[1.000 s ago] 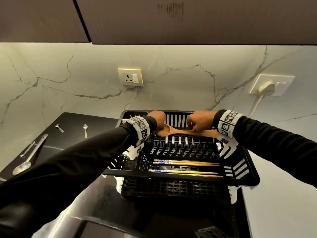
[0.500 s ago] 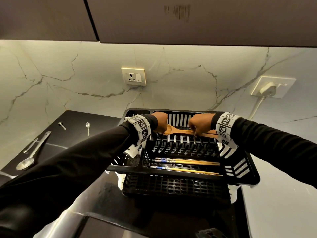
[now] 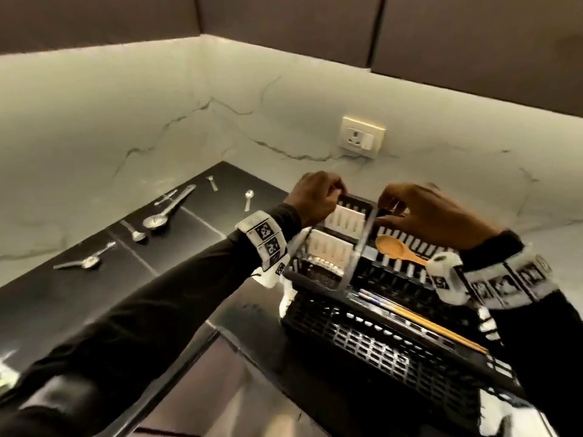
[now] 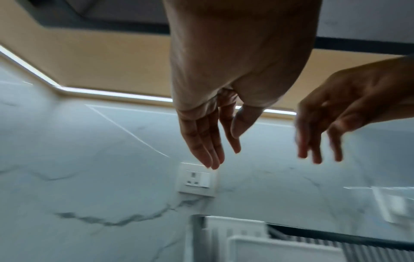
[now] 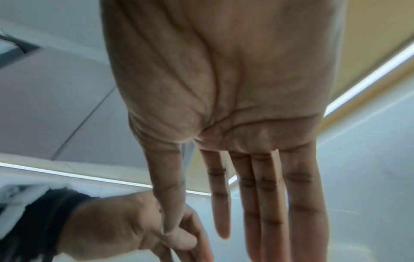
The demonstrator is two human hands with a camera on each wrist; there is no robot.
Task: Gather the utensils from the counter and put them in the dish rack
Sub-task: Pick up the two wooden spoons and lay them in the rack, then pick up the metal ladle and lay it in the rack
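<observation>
The wooden spoon point(image 3: 400, 251) lies across the ribs of the black dish rack point(image 3: 378, 351), with no hand touching it. Two chopsticks point(image 3: 435, 326) lie in the rack's front trough. My left hand point(image 3: 334, 190) and right hand point(image 3: 388, 209) hover above the rack's back left corner, both holding nothing. In the left wrist view the left hand point(image 4: 224, 150) shows loose straight fingers, with the right hand point(image 4: 318, 152) beside it. In the right wrist view the right hand point(image 5: 246, 221) is flat, its fingers extended. Several metal spoons, among them a large one point(image 3: 167, 212) and a small one point(image 3: 249, 198), lie on the dark counter to the left.
White slotted inserts point(image 3: 340, 216) stand in the rack's back left corner. A wall socket point(image 3: 362, 137) sits on the marble backsplash behind the rack. The black counter point(image 3: 94, 294) runs to the left, under dark upper cabinets. A steel sink edge point(image 3: 220, 389) lies below the rack.
Both hands have let go of the wooden spoon, which now rests in the rack, and have lifted with fingers spread. The head view has swung left toward the counter spoons.
</observation>
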